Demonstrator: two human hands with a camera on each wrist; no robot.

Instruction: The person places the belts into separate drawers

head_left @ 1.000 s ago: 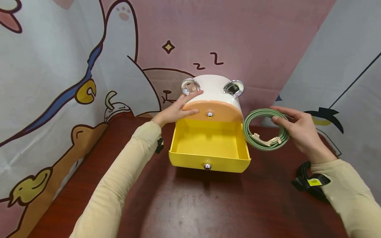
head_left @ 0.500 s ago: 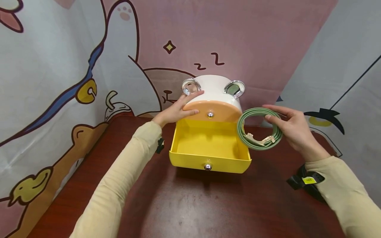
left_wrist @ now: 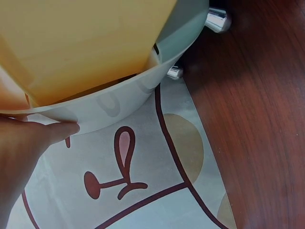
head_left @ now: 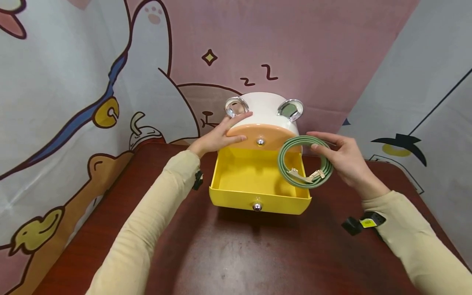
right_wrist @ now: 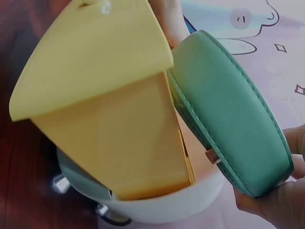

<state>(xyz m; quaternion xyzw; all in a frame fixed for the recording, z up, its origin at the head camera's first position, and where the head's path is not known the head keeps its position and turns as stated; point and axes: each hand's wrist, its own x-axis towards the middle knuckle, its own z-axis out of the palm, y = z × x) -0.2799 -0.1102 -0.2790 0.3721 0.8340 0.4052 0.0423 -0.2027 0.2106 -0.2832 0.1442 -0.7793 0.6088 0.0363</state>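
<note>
A rolled green belt with a gold-coloured buckle is pinched between the thumb and fingers of my right hand. The roll hangs over the right side of a pulled-out yellow drawer. Its stitched outer face fills much of the right wrist view, a green belt beside the drawer wall. My left hand rests on the left side of the white storage box, thumb across the orange upper drawer, fingers fairly straight along the top. The yellow drawer's visible floor is bare.
The box stands at the back of a dark red-brown table, against a cartoon-printed cloth. Two shiny round ears stick up from its top. Small knobs sit on the drawer fronts.
My right hand has carried the belt leftward, from beside the yellow drawer to over its right side. The left hand and the box have stayed in place.
</note>
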